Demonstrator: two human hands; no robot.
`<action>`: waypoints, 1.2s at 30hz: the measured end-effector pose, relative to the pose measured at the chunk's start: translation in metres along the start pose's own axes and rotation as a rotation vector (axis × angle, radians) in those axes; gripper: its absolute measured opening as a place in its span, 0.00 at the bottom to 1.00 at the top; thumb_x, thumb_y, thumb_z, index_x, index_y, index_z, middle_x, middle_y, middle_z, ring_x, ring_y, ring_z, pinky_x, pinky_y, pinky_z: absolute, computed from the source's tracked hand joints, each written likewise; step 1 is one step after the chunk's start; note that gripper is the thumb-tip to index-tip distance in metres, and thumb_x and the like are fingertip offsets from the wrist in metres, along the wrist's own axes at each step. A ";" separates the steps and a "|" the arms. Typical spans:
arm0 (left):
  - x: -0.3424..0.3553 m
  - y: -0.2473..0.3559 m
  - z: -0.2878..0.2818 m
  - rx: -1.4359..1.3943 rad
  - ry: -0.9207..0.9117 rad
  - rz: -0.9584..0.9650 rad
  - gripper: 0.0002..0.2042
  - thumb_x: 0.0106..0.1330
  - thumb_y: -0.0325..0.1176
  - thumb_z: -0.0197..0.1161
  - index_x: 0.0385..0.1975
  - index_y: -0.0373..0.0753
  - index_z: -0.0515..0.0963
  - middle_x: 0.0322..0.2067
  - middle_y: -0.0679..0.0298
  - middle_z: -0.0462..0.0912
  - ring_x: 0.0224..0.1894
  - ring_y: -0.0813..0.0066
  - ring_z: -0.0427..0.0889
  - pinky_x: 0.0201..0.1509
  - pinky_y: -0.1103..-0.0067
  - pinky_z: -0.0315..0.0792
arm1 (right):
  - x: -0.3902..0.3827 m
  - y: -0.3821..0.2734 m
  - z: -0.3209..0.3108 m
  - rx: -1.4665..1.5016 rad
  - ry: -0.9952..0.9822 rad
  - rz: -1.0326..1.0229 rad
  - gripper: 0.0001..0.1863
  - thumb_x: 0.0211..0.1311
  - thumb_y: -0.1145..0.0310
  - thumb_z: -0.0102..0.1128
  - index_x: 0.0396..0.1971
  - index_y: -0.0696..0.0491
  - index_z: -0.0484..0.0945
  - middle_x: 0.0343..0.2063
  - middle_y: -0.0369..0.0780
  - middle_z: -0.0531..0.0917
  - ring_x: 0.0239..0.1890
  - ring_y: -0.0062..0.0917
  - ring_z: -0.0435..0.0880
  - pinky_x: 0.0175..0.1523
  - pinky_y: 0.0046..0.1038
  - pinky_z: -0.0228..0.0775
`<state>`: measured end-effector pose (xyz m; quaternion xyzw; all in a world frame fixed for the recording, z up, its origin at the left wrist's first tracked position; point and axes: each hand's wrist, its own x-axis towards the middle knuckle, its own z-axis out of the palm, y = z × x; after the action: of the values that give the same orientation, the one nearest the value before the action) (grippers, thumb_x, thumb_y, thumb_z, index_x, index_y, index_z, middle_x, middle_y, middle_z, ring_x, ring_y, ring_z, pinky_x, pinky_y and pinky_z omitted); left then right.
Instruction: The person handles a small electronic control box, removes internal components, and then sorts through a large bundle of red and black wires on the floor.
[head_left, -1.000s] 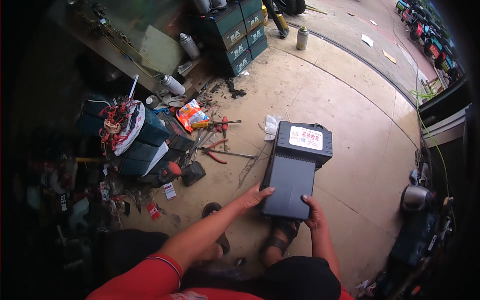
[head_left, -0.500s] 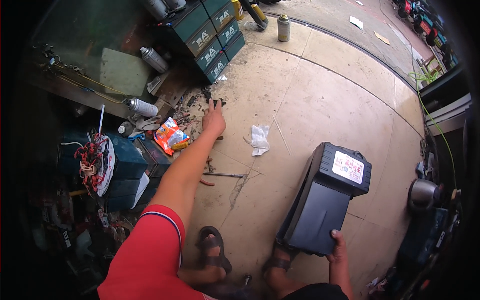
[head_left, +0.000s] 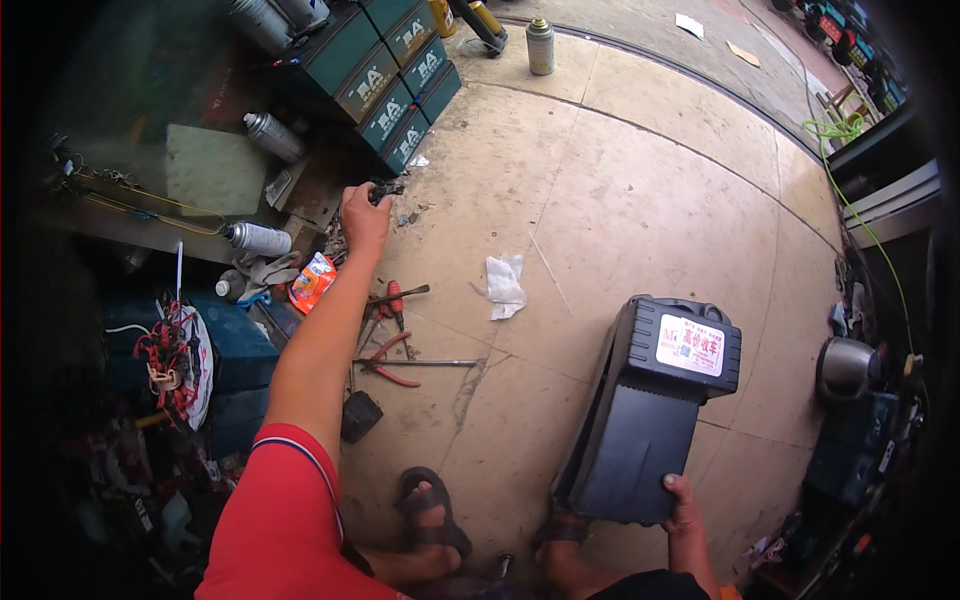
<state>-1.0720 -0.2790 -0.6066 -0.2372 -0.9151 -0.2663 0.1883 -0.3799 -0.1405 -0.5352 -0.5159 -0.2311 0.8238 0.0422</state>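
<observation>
My left hand (head_left: 365,218) reaches out to the far left, its fingers closed round a small black part (head_left: 386,190) just above the littered floor. What kind of part it is cannot be made out. By its lower edge, my right hand (head_left: 684,505) grips a black plastic battery case (head_left: 640,430), thumb on top and fingers hidden beneath. The case tilts up beside my right foot and bears a white label (head_left: 691,345). Beneath my left forearm lie a red-handled screwdriver (head_left: 395,296), red-handled pliers (head_left: 388,366) and a long metal rod (head_left: 435,363).
Stacked dark green batteries (head_left: 385,115) stand at the far left, near several spray cans (head_left: 262,239). An orange packet (head_left: 313,282) lies beside my forearm. White crumpled paper (head_left: 506,287) is mid-floor; a spray can (head_left: 540,48) stands beyond. A metal kettle (head_left: 848,369) sits right.
My left hand has drawn slightly left and its fingers have closed round the small black part. The right hand keeps its hold on the battery case. The view has shifted, showing more tools.
</observation>
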 end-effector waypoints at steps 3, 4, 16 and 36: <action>0.029 -0.006 -0.048 -0.099 0.069 0.001 0.12 0.56 0.24 0.71 0.41 0.38 0.85 0.32 0.60 0.78 0.34 0.64 0.80 0.44 0.71 0.76 | 0.001 0.004 0.001 0.000 -0.016 -0.051 0.44 0.52 0.54 0.72 0.66 0.61 0.69 0.55 0.48 0.82 0.52 0.41 0.86 0.57 0.43 0.82; 0.037 -0.012 -0.063 -0.103 0.094 0.037 0.13 0.55 0.23 0.69 0.42 0.38 0.85 0.32 0.60 0.78 0.34 0.65 0.80 0.43 0.72 0.76 | 0.002 0.004 0.006 -0.003 -0.035 -0.050 0.44 0.52 0.54 0.72 0.66 0.61 0.69 0.55 0.48 0.82 0.52 0.41 0.86 0.57 0.43 0.82; 0.020 -0.056 -0.089 0.539 -1.011 -0.046 0.14 0.60 0.28 0.60 0.43 0.32 0.86 0.42 0.43 0.87 0.51 0.46 0.85 0.58 0.64 0.78 | 0.006 0.024 0.030 0.115 -0.038 -0.107 0.39 0.55 0.53 0.70 0.64 0.59 0.71 0.54 0.47 0.83 0.52 0.39 0.86 0.56 0.42 0.82; 0.045 0.071 -0.166 -1.291 -0.473 -0.693 0.09 0.75 0.35 0.52 0.49 0.44 0.73 0.23 0.69 0.67 0.20 0.81 0.62 0.25 0.77 0.63 | 0.000 0.034 0.038 0.072 -0.050 -0.148 0.40 0.57 0.53 0.71 0.65 0.59 0.69 0.54 0.46 0.82 0.52 0.39 0.85 0.58 0.43 0.80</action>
<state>-1.0339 -0.3067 -0.4263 -0.0503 -0.6161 -0.7336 -0.2822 -0.4071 -0.1830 -0.5361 -0.4748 -0.2399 0.8388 0.1157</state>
